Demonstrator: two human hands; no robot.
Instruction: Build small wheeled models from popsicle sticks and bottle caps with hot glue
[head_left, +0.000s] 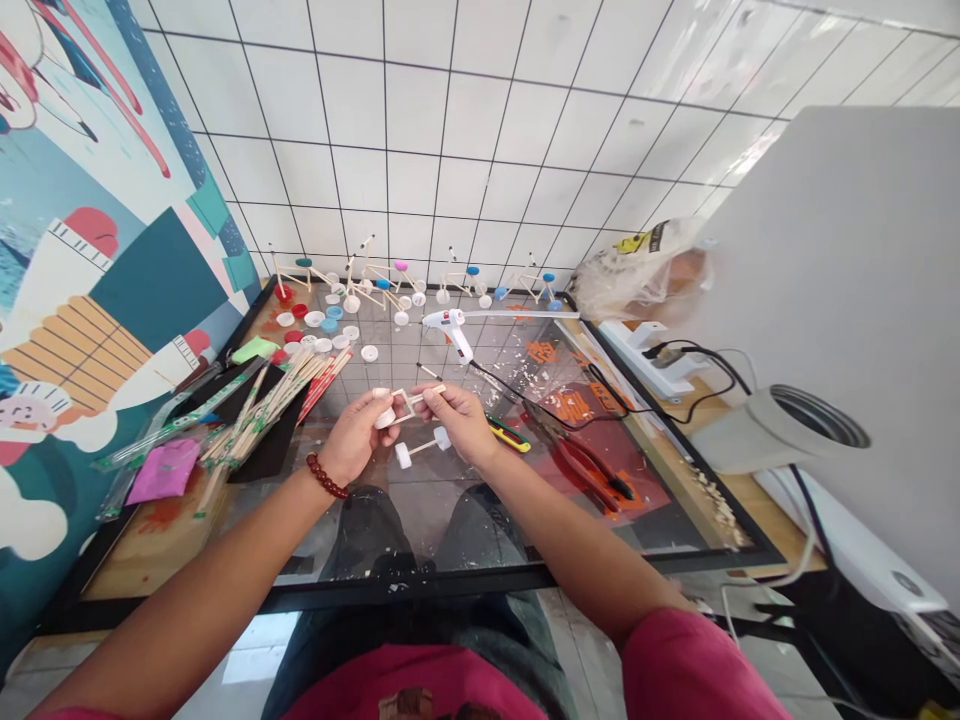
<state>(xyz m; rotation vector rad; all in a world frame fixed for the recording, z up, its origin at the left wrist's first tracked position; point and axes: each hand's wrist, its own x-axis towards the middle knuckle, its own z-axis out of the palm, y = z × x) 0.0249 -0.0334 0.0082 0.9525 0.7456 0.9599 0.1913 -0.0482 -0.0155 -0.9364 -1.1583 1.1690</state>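
Observation:
Over the glass tabletop, my left hand (354, 440) is closed on a white bottle cap (385, 418) that belongs to a small stick frame (409, 404). My right hand (460, 424) pinches the other end of this frame between thumb and fingers. Just below the two hands lies an axle of thin wooden stick (424, 446) with a white cap at each end. A yellow-green utility knife (510, 434) rests close to my right hand. Parts of the frame are hidden by my fingers.
A white glue gun (454, 335) lies beyond my hands, its black cord trailing right. Red-handled pliers (589, 470) are at right. Loose caps (330, 325) and stick-and-cap models (457, 285) stand at the back. Bundled wooden sticks (274, 400) and a pink packet (165, 470) lie left.

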